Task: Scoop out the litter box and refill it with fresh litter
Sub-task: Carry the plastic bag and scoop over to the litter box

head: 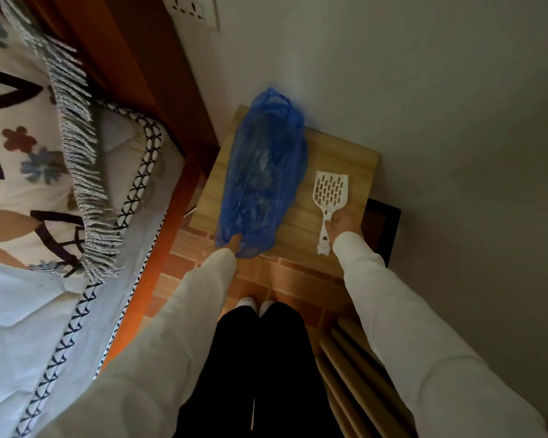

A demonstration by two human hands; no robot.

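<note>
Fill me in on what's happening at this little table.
A person stands at a small wooden table beside a bed. Their left hand grips the near end of a blue plastic bag lying on the tabletop, and their right hand holds the handle of a white slotted litter scoop. No litter box is in view.

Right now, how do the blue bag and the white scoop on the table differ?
The bag is soft, crumpled, see-through blue plastic; the scoop is stiff, white and slotted. The bag is far bigger, running nearly the table's full depth, while the scoop covers only a small part near the right edge. The left hand grips the bag's near end; the right hand holds the scoop's handle. Both lie flat on the table.
</note>
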